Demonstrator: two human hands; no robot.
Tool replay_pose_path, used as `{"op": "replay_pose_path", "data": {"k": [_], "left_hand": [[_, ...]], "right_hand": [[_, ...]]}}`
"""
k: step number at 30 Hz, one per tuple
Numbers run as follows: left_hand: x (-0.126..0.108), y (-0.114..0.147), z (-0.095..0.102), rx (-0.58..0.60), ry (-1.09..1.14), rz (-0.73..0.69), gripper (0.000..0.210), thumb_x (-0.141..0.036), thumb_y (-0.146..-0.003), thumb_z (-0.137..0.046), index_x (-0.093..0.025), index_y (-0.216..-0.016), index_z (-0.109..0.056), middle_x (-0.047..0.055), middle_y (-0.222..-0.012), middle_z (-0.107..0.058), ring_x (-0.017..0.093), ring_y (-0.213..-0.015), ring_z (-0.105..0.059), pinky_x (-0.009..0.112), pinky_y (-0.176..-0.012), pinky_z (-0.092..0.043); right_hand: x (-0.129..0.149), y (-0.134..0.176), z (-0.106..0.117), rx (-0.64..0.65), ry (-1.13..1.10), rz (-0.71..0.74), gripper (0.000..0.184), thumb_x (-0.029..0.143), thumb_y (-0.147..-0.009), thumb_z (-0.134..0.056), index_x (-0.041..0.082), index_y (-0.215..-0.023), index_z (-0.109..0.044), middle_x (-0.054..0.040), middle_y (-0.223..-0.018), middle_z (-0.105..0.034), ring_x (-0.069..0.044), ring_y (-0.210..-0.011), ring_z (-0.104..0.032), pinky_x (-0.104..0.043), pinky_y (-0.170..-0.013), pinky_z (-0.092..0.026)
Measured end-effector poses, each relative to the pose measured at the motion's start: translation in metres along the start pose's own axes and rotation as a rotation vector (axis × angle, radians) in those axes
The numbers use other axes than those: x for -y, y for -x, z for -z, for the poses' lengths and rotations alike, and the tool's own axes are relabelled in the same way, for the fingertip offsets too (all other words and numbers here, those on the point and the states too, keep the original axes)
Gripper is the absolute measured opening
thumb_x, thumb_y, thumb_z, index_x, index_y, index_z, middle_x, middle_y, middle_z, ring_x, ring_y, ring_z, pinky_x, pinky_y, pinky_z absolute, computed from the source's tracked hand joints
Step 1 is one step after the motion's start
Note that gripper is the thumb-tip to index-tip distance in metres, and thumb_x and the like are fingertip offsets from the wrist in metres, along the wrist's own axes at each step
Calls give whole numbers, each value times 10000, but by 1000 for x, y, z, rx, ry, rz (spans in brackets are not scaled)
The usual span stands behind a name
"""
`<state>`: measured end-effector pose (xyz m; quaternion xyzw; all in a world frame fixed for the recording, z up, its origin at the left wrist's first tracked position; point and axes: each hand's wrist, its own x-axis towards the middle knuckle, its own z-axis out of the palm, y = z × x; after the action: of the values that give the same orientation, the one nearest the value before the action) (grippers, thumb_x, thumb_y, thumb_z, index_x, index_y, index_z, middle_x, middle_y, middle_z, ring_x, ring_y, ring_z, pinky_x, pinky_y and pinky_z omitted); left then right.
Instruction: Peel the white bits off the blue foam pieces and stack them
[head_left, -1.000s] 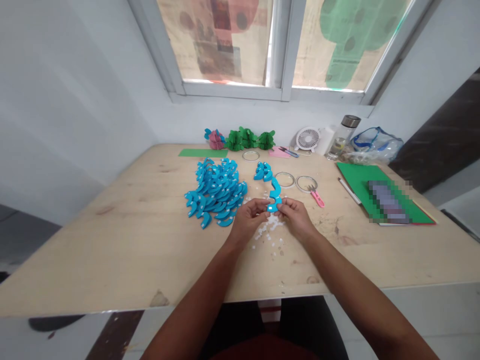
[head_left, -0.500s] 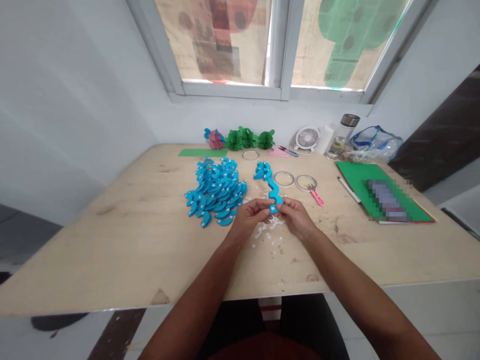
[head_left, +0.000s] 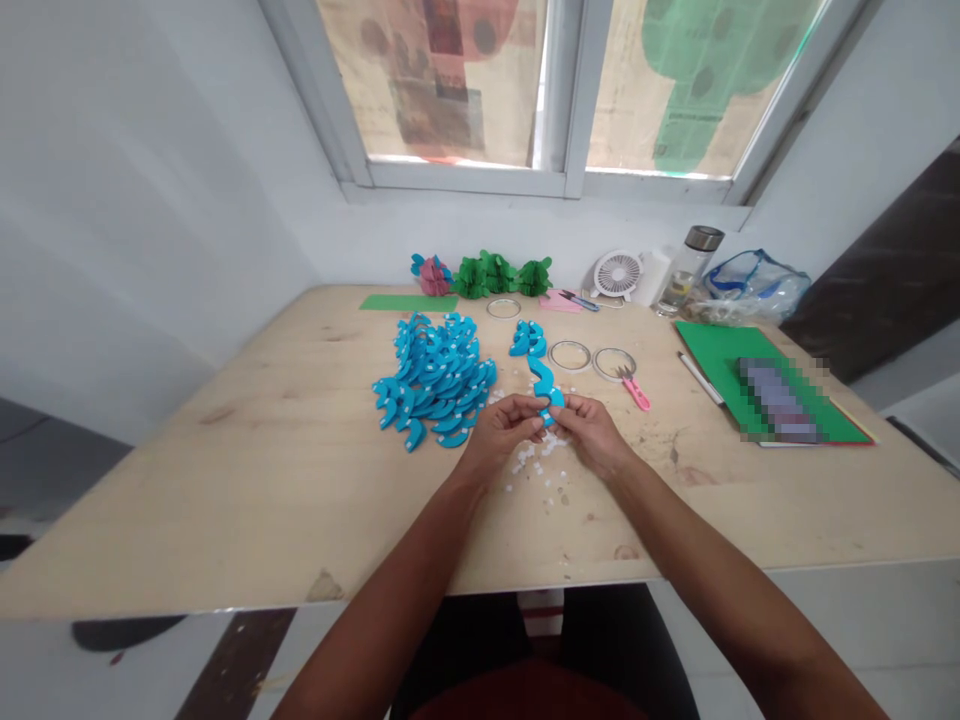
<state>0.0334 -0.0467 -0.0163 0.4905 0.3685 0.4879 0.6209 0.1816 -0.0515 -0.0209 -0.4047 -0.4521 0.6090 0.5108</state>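
Between my two hands is a curved blue paper piece (head_left: 551, 397), one end of a wavy strip that reaches away from me. My left hand (head_left: 504, 428) pinches its left side, and my right hand (head_left: 589, 428) grips the right side with the thumb on top. Beyond it, a small cluster of blue curved pieces (head_left: 528, 338) lies at the strip's far end. To the left sits a large heap of similar blue pieces (head_left: 439, 375), many with small white squares on them. Small white paper bits (head_left: 536, 460) are scattered below my hands.
Pink-handled snips (head_left: 635, 388) lie right of my hands, near rolls of tape (head_left: 570, 356). Farther right are a pen (head_left: 700, 378) and a green folder (head_left: 712, 365) under a blurred object. Green paper ornaments (head_left: 495, 275), a small fan (head_left: 618, 274) and a glass bottle (head_left: 688, 270) line the wall.
The right thumb has shifted left onto the blue piece, covering its white square. The strip's middle part has moved slightly left. The whole view has shifted a little.
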Motion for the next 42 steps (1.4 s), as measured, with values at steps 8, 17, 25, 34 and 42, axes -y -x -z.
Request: {"op": "replay_pose_path", "data": {"k": [8, 17, 25, 34, 42], "left_hand": [[-1, -1, -1, -52, -81, -60, 251, -296, -576, -725, -169, -786, -675, 11, -635, -658, 127, -552, -580, 272, -584, -491], [-2, 5, -3, -9, 96, 16, 290, -309, -618, -725, -158, -861, -676, 33, -703, -666, 123, -603, -590, 269, -608, -490], [3, 2, -4, 16, 177, -5, 317, -301, -591, -744, -151, -854, -650, 21, -645, -642, 120, -570, -584, 249, -547, -466], [7, -2, -1, 6, 134, -16, 308, -298, -563, -760, -144, -798, -634, 11, -635, -643, 117, -565, -587, 239, -530, -472], [7, 0, -1, 13, 161, -1, 279, -285, -578, -755, -146, -774, -614, 9, -637, -634, 117, -571, -583, 232, -521, -460]], "right_hand": [[-6, -4, 1, -121, 146, 71, 264, 419, -644, -690, 170, -635, -604, 19, -524, -566, -97, -456, -437, -221, -456, -311], [2, 1, -1, 24, -66, -3, 256, 404, -659, -698, 167, -704, -616, 6, -574, -574, -104, -520, -485, -228, -520, -369], [4, 2, -3, 83, -133, -54, 245, 384, -676, -704, 157, -685, -613, 7, -556, -577, -93, -504, -486, -226, -527, -375], [-5, 0, -1, 92, -145, -14, 226, 362, -692, -706, 149, -720, -637, 5, -564, -589, -94, -518, -496, -229, -545, -375], [-11, -1, -2, 58, -83, 39, 221, 376, -699, -692, 161, -721, -644, 2, -572, -595, -110, -522, -502, -254, -566, -388]]}}
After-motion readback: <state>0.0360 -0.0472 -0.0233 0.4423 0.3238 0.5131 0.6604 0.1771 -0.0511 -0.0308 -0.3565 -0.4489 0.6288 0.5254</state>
